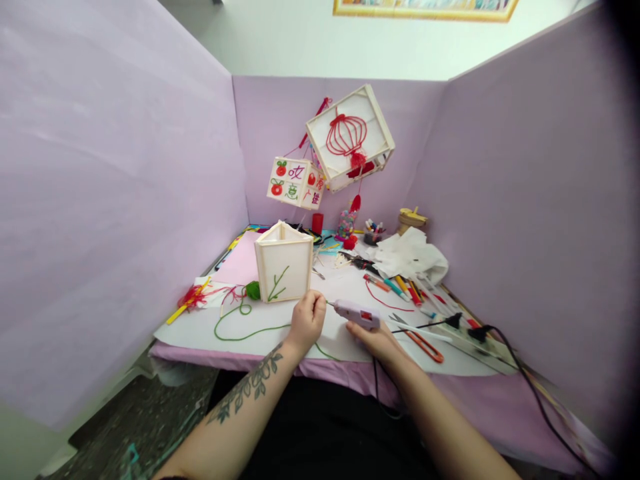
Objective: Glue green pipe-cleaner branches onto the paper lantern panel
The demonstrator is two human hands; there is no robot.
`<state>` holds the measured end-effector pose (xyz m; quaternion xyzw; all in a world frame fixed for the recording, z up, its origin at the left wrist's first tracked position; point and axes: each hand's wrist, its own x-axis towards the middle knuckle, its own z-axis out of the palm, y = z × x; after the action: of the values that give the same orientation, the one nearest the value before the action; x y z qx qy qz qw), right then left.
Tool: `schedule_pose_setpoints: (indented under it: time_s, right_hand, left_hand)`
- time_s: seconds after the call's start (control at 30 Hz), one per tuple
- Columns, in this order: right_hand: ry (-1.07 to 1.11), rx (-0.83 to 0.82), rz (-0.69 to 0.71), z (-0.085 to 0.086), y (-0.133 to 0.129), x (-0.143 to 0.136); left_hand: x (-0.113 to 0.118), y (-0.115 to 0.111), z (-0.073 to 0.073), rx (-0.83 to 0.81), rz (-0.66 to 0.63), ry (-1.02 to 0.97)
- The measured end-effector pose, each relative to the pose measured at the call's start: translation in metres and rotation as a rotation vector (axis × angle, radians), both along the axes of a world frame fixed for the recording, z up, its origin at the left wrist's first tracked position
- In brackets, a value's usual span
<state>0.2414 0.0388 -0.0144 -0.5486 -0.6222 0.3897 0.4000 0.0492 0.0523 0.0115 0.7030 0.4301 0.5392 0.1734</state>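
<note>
My left hand (pixel 308 319) is closed in a pinch on the end of a green yarn (pixel 250 335), just in front of a white wood-framed lantern (pixel 286 263). The lantern stands upright on the table (pixel 280 348), with green yarn branches on its front panel. My right hand (pixel 373 339) grips a pale purple glue gun (pixel 356 313) from below. Its nozzle points left and is close to my left fingers and the yarn end. Loose yarn curls over the table to a green ball (pixel 253 290) beside the lantern.
Two decorated lanterns (pixel 350 140) (pixel 296 183) hang behind. To the right lie markers (pixel 400 287), orange scissors (pixel 424 345), crumpled white paper (pixel 413 253) and a power strip (pixel 475 343) with black cords. Red yarn (pixel 193 298) and a yellow stick lie left. Purple partitions enclose the table.
</note>
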Motion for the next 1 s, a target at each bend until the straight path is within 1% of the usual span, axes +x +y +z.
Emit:
schedule_pose_setpoints:
  time_s: [0.23, 0.37, 0.53, 1.0]
  right_hand:
    - [0.006, 0.021, -0.001, -0.001, 0.000, 0.000]
    - [0.015, 0.052, -0.021, 0.003, -0.001, -0.001]
    - [0.043, 0.113, 0.040, 0.009, -0.003, -0.003]
    - [0.035, 0.071, -0.012, 0.009, -0.005, -0.002]
  left_hand:
    - [-0.001, 0.001, -0.001, -0.005, -0.024, -0.009]
    - [-0.001, 0.001, -0.001, -0.007, -0.036, -0.004]
    - [0.000, 0.000, 0.000, -0.006, -0.038, 0.005]
    - [-0.001, -0.001, 0.001, -0.024, -0.043, 0.033]
